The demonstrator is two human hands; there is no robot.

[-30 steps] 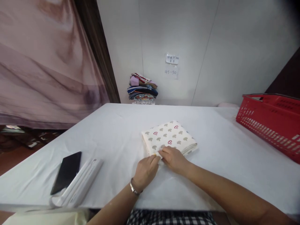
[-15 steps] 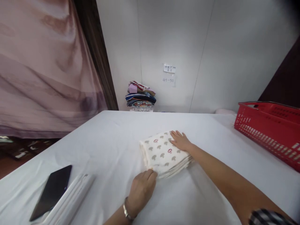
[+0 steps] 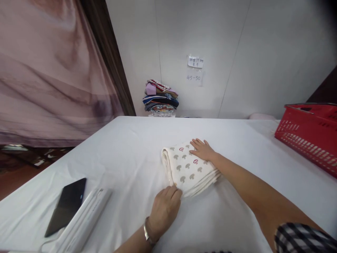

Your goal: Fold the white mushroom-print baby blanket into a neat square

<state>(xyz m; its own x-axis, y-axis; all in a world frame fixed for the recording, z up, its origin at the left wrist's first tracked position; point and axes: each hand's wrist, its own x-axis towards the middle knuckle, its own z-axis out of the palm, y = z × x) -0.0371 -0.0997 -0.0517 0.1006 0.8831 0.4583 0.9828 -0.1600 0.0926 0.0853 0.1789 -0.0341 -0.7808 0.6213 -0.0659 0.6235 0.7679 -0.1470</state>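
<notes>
A folded white cloth [image 3: 188,167] printed with grey and red mushrooms lies on the white-covered table [image 3: 126,158]. Its layers show along the near and left edges. My left hand [image 3: 166,207], with a metal bangle at the wrist, is closed at the cloth's near left corner, thumb and fingers pinching the edge. On the far right part of the cloth my right hand [image 3: 202,150] lies flat, palm down, fingers spread.
A black phone or tablet [image 3: 67,203] and a white, bar-shaped device [image 3: 84,221] lie at the front left. On the right stands a red plastic basket [image 3: 308,137]. A stack of folded fabrics [image 3: 161,99] sits beyond the far edge, below paper signs [image 3: 195,70] on the wall.
The view has shifted slightly, so everything sits a little differently in frame. Both hands keep their places on the cloth; its left folded edge shows more openly now.
</notes>
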